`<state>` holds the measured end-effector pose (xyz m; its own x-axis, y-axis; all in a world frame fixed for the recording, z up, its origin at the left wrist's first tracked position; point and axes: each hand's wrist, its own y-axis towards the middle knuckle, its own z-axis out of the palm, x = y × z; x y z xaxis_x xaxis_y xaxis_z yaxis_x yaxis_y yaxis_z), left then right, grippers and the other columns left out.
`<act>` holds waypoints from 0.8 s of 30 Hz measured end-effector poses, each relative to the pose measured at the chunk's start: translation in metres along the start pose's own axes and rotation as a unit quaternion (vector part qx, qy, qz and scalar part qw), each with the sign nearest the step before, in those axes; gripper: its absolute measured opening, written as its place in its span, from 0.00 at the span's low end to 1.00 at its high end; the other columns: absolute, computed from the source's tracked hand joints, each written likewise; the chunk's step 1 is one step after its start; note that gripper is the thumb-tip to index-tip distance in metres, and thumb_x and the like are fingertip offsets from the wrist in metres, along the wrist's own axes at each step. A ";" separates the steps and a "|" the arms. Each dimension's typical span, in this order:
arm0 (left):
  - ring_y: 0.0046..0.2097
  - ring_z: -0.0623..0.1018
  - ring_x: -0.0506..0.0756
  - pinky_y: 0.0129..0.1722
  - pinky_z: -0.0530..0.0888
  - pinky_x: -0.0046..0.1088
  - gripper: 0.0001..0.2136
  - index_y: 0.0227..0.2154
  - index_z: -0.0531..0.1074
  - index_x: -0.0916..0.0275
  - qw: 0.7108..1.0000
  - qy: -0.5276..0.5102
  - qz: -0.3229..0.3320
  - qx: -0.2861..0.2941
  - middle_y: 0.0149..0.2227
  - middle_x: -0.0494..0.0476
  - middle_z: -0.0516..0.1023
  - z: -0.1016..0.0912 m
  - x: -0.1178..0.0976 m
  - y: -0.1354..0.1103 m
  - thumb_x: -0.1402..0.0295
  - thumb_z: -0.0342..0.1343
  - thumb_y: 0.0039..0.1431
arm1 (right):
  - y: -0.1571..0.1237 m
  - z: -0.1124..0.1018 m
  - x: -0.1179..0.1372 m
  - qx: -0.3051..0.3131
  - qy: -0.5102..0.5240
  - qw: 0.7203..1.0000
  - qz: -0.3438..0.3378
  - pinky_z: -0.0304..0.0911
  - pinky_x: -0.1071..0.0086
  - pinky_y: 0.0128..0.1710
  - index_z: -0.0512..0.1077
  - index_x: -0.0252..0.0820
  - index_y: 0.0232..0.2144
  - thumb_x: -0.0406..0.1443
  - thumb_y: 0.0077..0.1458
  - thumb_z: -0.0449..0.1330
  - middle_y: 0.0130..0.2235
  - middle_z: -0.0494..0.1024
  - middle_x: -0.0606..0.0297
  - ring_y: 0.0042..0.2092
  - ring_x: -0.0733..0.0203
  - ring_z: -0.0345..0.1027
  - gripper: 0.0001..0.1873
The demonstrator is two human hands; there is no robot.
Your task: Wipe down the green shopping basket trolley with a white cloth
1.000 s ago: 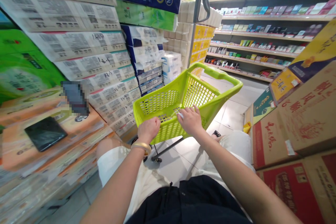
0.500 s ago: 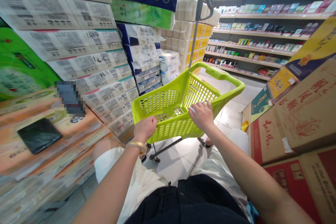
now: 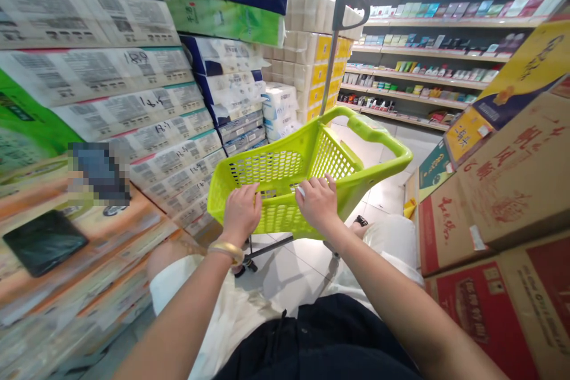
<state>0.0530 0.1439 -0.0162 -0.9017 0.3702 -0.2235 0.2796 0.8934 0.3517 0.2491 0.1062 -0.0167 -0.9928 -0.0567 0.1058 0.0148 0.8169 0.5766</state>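
A lime-green plastic shopping basket [image 3: 285, 169] on wheels stands tilted in the aisle before me. My left hand [image 3: 240, 214] grips its near rim, fingers curled over the edge; a gold bangle [image 3: 226, 249] is on that wrist. My right hand [image 3: 318, 205] is closed on the same near rim, a little to the right. The basket's long grey pull handle [image 3: 345, 6] rises upright behind it. The inside of the basket looks empty as far as it shows.
Stacked packs of tissue and toilet paper [image 3: 133, 101] wall the left side, with a dark phone [image 3: 44, 242] lying on an orange pack. Cardboard boxes [image 3: 503, 190] crowd the right. Shelves of small goods [image 3: 427, 41] stand at the back. White tiled floor [image 3: 392, 148] runs ahead.
My right hand slid left along the basket's near rim, closer to my left hand. The basket shifted slightly left and nearer, and my view turned a little.
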 end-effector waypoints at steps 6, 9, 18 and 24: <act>0.56 0.72 0.59 0.64 0.58 0.44 0.21 0.57 0.67 0.61 0.991 -0.060 0.119 0.015 0.53 0.62 0.76 0.020 -0.042 -0.009 0.69 0.44 0.62 | -0.002 -0.002 0.010 0.001 0.001 1.000 -0.017 0.40 0.55 0.62 0.74 0.46 0.31 0.41 0.63 0.55 0.35 0.77 0.63 0.42 0.55 0.66 0.12; 0.52 0.73 0.61 0.59 0.64 0.43 0.23 0.59 0.65 0.63 0.989 -0.029 0.144 0.022 0.49 0.64 0.76 0.023 -0.039 -0.014 0.68 0.47 0.61 | -0.003 -0.006 0.008 0.013 0.006 0.999 -0.029 0.38 0.55 0.62 0.74 0.46 0.31 0.41 0.63 0.55 0.35 0.78 0.63 0.42 0.55 0.66 0.12; 0.48 0.72 0.62 0.53 0.65 0.40 0.23 0.59 0.64 0.63 0.988 -0.001 0.156 0.001 0.44 0.63 0.74 0.027 -0.031 -0.016 0.66 0.49 0.60 | 0.000 -0.040 -0.045 -0.004 -0.034 0.999 -0.029 0.38 0.56 0.61 0.75 0.45 0.32 0.40 0.64 0.54 0.34 0.77 0.64 0.41 0.56 0.66 0.13; 0.45 0.72 0.63 0.49 0.67 0.42 0.23 0.57 0.65 0.63 0.985 -0.011 0.167 -0.030 0.42 0.63 0.74 0.032 -0.029 -0.017 0.67 0.51 0.58 | 0.004 -0.066 -0.098 -0.079 -0.069 0.994 -0.004 0.41 0.56 0.59 0.75 0.44 0.29 0.40 0.63 0.53 0.33 0.78 0.64 0.39 0.56 0.67 0.14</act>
<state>0.0849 0.1267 -0.0451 -0.7544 0.6478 -0.1060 0.5395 0.7039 0.4621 0.3546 0.0769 0.0285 -0.9997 0.0255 -0.0050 0.0148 0.7159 0.6980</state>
